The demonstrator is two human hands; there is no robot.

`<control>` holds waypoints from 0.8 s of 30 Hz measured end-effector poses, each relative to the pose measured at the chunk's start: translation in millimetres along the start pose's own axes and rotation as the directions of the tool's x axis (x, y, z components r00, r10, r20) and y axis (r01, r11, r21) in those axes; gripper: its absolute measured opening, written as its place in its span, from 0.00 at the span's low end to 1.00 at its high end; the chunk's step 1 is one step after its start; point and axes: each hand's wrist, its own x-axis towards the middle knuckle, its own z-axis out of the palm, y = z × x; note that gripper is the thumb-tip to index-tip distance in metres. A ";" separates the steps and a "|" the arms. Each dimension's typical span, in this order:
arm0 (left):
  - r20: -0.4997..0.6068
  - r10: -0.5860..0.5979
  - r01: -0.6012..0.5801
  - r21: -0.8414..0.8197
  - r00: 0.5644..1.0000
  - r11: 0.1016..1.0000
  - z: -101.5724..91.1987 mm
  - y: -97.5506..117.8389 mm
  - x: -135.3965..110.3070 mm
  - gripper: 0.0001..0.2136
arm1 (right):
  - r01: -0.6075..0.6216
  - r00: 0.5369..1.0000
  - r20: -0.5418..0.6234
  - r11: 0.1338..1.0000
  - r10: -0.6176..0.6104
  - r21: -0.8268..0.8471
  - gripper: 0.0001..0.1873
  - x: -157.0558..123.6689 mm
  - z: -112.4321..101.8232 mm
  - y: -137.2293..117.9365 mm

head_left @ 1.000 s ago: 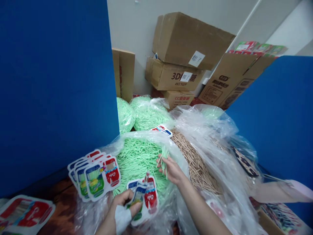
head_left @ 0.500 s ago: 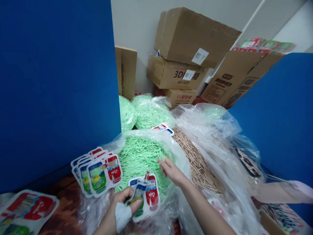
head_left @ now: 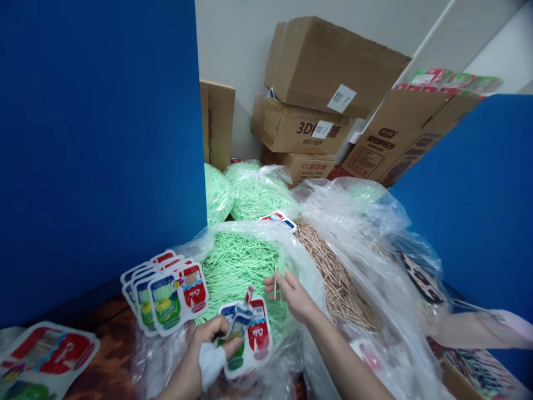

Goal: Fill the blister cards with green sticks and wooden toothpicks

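Note:
My left hand (head_left: 214, 339), with a white wrap around its thumb side, is closed on a printed pouch (head_left: 259, 333) with a red cola picture and a green drink picture. The pouch's top edge is bent back toward me. My right hand (head_left: 291, 294) is over the near bag's green sticks (head_left: 237, 255), with a few thin green sticks (head_left: 276, 280) between its fingers. Those sticks stand roughly upright. A fanned stack of similar pouches (head_left: 166, 300) lies just left of the green sticks.
Brown sticks (head_left: 333, 266) fill a clear plastic bag (head_left: 375, 244) on the right. Behind are sealed bags of green sticks (head_left: 258, 194) and stacked cardboard boxes (head_left: 300, 125). Blue panels (head_left: 100, 144) stand at both sides. Another pouch (head_left: 50, 355) lies at bottom left.
My right hand has turned, its fingers spreading a little, and the green sticks in it now stand upright. My left hand keeps the pouch in nearly the same place.

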 end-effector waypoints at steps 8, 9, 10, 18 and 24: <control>-0.083 0.341 -0.322 0.185 0.936 0.928 7.8 11.1 8.2 0.13 | 0.103 0.994 -0.097 0.646 -0.045 0.756 0.18 -23.1 21.1 -65.4; -0.082 0.378 -0.356 0.198 0.922 0.913 7.6 14.5 8.1 0.13 | 0.160 0.987 -0.133 0.650 -0.091 0.743 0.16 -27.6 24.2 -73.3; -0.083 0.400 -0.377 0.210 0.913 0.902 7.5 17.9 7.9 0.13 | 0.222 0.975 -0.170 0.655 -0.143 0.722 0.15 -32.3 27.4 -79.9; -0.136 0.439 -0.401 0.234 0.888 0.885 9.5 32.8 8.1 0.11 | 0.616 0.787 -0.322 0.650 -0.525 0.445 0.10 -53.1 50.3 -89.5; -0.141 0.358 -0.328 0.198 0.923 0.923 12.1 34.5 8.2 0.11 | 0.698 0.714 -0.265 0.628 -0.649 0.344 0.11 -56.1 54.3 -81.9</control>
